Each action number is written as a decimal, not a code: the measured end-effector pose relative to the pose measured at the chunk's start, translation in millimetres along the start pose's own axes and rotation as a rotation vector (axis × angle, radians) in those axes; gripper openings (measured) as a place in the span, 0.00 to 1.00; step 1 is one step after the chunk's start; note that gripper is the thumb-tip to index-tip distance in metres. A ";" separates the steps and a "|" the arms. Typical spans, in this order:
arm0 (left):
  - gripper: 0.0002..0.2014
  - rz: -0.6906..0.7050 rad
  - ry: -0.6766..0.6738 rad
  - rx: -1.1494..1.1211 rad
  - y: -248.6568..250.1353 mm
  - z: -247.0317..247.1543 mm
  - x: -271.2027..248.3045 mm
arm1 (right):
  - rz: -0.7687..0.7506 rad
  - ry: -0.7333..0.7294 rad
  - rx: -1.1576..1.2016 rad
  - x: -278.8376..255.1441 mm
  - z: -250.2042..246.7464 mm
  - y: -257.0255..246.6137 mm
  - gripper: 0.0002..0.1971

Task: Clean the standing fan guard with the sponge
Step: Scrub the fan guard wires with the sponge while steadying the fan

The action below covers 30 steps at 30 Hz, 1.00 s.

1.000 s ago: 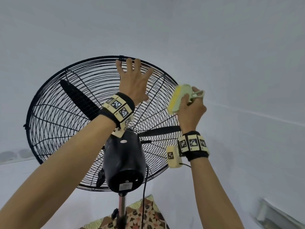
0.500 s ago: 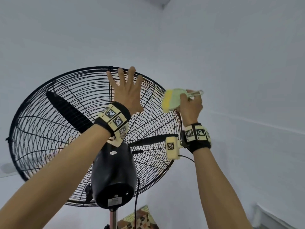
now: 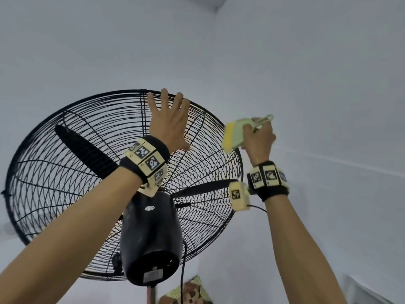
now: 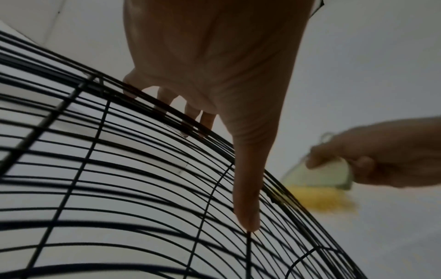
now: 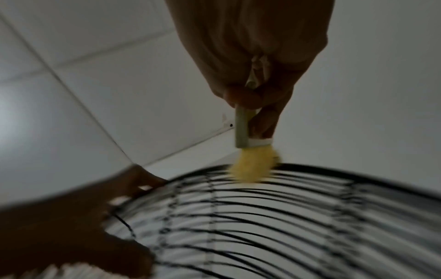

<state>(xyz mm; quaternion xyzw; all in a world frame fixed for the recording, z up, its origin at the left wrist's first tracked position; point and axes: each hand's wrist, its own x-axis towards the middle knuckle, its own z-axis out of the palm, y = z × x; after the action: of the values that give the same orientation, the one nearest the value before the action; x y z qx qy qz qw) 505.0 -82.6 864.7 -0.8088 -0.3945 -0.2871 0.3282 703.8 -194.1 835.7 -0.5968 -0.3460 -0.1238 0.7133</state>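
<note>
A: Bracing the fan guard [image 3: 72, 163] with my left hand [image 3: 169, 126], fingers spread flat on the top wires so the cage doesn't wobble. That grip is released, only pressing.

B: And the sponge [image 3: 233, 136]?

A: My right hand [image 3: 259, 141] is clenched round its handle, yellow pad touching the guard's upper right rim (wrist view is blurred).

B: Any writing?

A: An oval badge on the motor housing [image 3: 151, 238] and a sticker below, both unreadable.

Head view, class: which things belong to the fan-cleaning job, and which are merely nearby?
Job: fan guard; sponge, gripped by right hand; left hand, spread on the guard.

Nearby: motor housing; power cord; patterned object.
</note>
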 end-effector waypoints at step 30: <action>0.65 0.022 0.004 0.018 1.0 1.6 1.3 | 0.099 0.020 0.248 0.1 5.4 16.1 0.15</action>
<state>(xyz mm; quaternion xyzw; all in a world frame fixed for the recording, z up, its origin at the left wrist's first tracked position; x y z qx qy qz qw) 506.8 -81.3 864.4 -0.8097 -0.3875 -0.2815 0.3392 711.6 -184.9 823.6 -0.5193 -0.3215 -0.0507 0.7902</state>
